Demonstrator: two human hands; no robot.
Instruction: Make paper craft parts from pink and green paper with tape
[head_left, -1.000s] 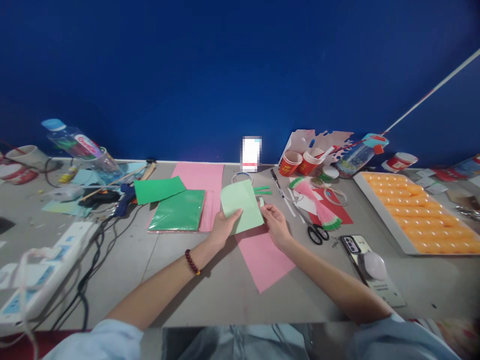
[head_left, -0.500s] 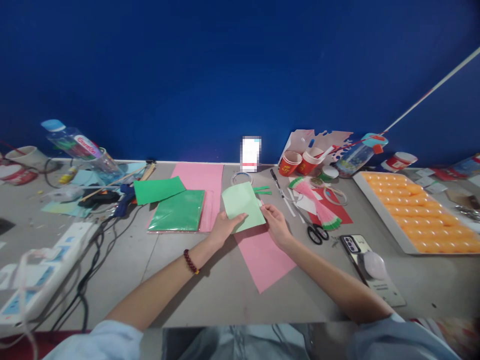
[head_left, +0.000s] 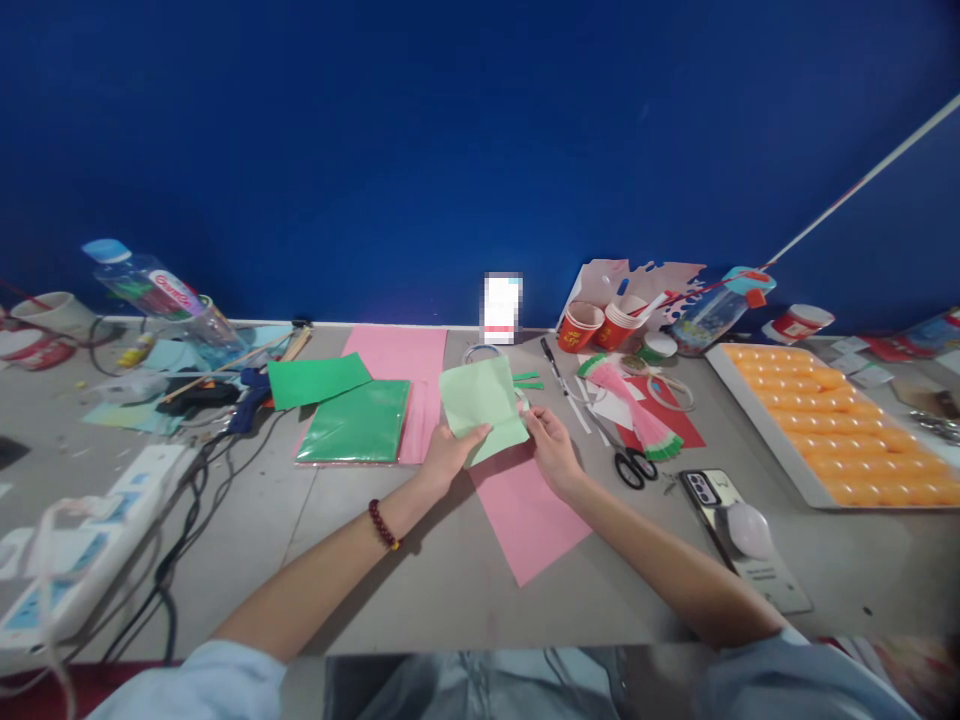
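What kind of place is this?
Probably a craft table: the left hand holds pale green paper, black scissors lie to the right, and a shiny green packet lies to the left.

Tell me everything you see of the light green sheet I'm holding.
The light green sheet looks like plain paper, roughly four-sided and slightly bent. Held tilted, it appears above the nearer pink sheet. The left hand grips its lower left, thumb on top; the right hand seems to pinch a pale bit at its right edge.
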